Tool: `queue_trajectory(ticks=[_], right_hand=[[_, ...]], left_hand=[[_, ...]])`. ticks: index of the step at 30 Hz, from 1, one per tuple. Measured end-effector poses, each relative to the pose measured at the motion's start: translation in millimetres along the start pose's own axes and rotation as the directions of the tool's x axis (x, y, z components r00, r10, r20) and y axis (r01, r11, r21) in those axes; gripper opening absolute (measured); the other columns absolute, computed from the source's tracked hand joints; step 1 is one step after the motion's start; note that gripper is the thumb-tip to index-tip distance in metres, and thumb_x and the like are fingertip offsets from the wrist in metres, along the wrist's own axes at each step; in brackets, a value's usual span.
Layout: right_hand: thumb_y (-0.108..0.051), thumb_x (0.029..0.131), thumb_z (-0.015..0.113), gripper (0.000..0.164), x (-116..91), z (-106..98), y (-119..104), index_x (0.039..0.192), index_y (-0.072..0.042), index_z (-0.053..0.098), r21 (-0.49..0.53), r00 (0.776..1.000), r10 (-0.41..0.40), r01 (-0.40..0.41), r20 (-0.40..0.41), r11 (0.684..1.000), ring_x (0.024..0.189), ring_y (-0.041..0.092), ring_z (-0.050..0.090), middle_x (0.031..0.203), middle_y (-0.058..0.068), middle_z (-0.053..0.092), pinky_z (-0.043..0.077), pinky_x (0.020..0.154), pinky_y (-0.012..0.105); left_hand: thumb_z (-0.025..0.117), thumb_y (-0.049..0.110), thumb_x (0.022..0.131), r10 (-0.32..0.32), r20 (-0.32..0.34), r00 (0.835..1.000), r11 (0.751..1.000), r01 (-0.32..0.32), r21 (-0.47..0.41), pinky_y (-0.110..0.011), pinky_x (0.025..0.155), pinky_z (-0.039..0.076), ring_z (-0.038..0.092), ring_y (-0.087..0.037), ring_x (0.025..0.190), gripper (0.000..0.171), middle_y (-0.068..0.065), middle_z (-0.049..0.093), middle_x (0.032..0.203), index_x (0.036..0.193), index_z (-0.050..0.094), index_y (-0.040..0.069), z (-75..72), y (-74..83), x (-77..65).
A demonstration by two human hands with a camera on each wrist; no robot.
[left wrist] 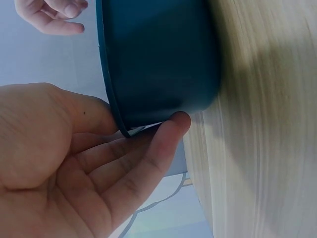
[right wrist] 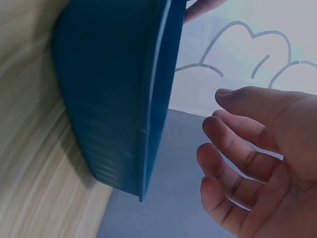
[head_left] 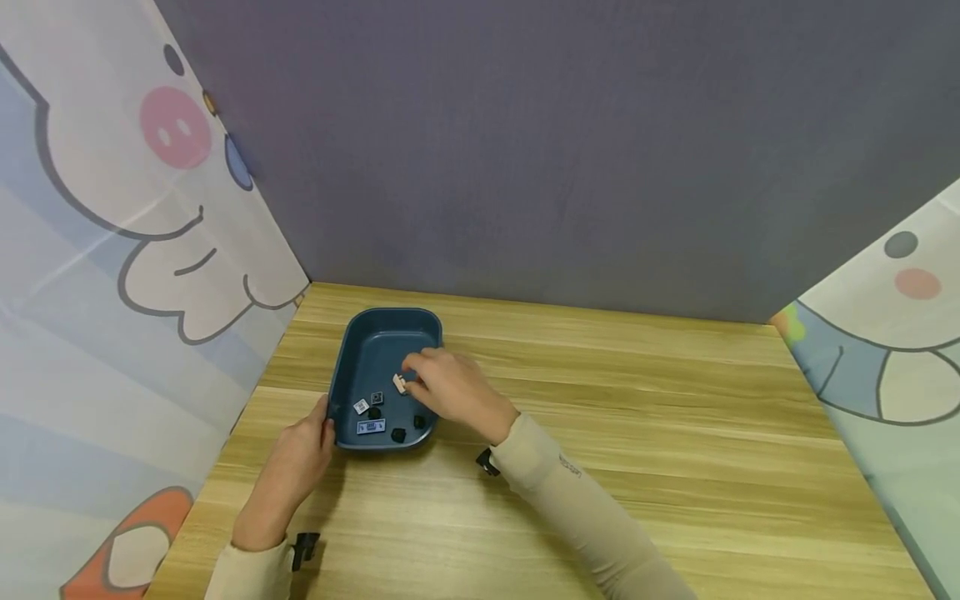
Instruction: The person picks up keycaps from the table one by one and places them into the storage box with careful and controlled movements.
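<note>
A dark blue rectangular tray with rounded corners stands on the wooden table. My left hand grips its near left edge, thumb at the rim and fingers against the outer wall. Over the tray's right side hovers my right hand, fingers loosely bent; the right wrist view shows a gap between thumb and fingertips with nothing in it. Just beside the right thumb is a small cream-white piece. Nearer in the tray lie a white square tile, a dark square tile, a light blue rectangular piece and several black pieces.
The wooden table extends to the right of the tray. A grey panel rises behind it. Cartoon-printed sheets stand at the left and right.
</note>
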State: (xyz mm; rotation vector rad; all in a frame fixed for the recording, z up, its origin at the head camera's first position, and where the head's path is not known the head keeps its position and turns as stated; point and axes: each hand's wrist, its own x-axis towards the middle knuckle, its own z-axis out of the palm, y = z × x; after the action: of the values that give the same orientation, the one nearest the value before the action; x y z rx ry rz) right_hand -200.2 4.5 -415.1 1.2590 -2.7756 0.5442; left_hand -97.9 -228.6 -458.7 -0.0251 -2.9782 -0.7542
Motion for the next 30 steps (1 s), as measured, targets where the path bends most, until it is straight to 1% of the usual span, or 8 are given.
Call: queue_trajectory(ticks=[4,9,13,20,24,30], right_hand=[[-0.024,0.098,0.067,0.021,-8,-6,-1,0.117,-0.013,0.071,0.008,1.000,-0.001,0.001,-0.001,1.000,0.075,0.007,0.057,0.095,-0.001,0.065,0.045,0.062,0.018],[-0.025,0.097,0.070,0.021,-24,-12,0,0.115,-0.013,0.071,-0.003,1.000,0.001,-0.001,-0.014,1.000,0.081,0.009,0.061,0.096,-0.001,0.067,0.047,0.065,0.020],[-0.024,0.095,0.072,0.023,-39,-17,3,0.115,-0.013,0.071,-0.003,1.000,0.013,-0.013,-0.025,1.000,0.082,0.012,0.060,0.097,0.000,0.066,0.049,0.066,0.023],[-0.025,0.095,0.072,0.025,-70,-22,9,0.116,-0.012,0.070,-0.009,0.999,0.035,-0.035,-0.015,0.999,0.083,0.015,0.061,0.093,0.000,0.065,0.052,0.070,0.031],[-0.026,0.095,0.072,0.024,-87,-22,12,0.115,-0.012,0.070,-0.029,0.999,0.046,-0.046,-0.022,0.999,0.080,0.013,0.060,0.091,-0.002,0.063,0.051,0.068,0.030],[-0.025,0.092,0.075,0.023,-112,-17,19,0.111,-0.012,0.072,-0.052,0.998,0.057,-0.060,-0.041,0.997,0.076,0.013,0.058,0.086,-0.003,0.063,0.049,0.062,0.028]], left_hand=[[0.050,0.000,0.099,-0.008,0.007,1.000,1.000,0.008,-0.003,-0.055,0.067,0.054,0.067,-0.047,0.091,0.046,-0.042,0.058,0.117,0.139,0.041,-0.021,-0.4,0.0,-0.7],[0.049,0.000,0.099,-0.008,0.008,1.000,1.000,0.008,0.002,-0.055,0.067,0.054,0.067,-0.048,0.090,0.045,-0.042,0.058,0.117,0.139,0.041,-0.021,-0.9,0.1,-0.4],[0.049,0.000,0.099,-0.009,0.005,1.000,1.000,0.009,0.005,-0.056,0.068,0.054,0.066,-0.050,0.093,0.045,-0.042,0.058,0.117,0.138,0.041,-0.021,-1.0,-0.2,0.4],[0.049,0.001,0.100,-0.020,0.017,1.000,1.000,0.020,0.013,-0.056,0.070,0.054,0.066,-0.049,0.094,0.046,-0.042,0.057,0.119,0.139,0.040,-0.022,-1.8,-0.2,0.3],[0.049,0.000,0.100,-0.013,0.012,1.000,1.000,0.013,0.007,-0.054,0.067,0.054,0.067,-0.047,0.091,0.046,-0.043,0.057,0.117,0.138,0.040,-0.023,-2.2,-0.1,0.5],[0.050,0.000,0.099,-0.007,0.010,1.000,1.000,0.007,0.010,-0.052,0.065,0.054,0.068,-0.042,0.085,0.046,-0.042,0.058,0.116,0.138,0.041,-0.023,-1.6,-0.1,0.7]])
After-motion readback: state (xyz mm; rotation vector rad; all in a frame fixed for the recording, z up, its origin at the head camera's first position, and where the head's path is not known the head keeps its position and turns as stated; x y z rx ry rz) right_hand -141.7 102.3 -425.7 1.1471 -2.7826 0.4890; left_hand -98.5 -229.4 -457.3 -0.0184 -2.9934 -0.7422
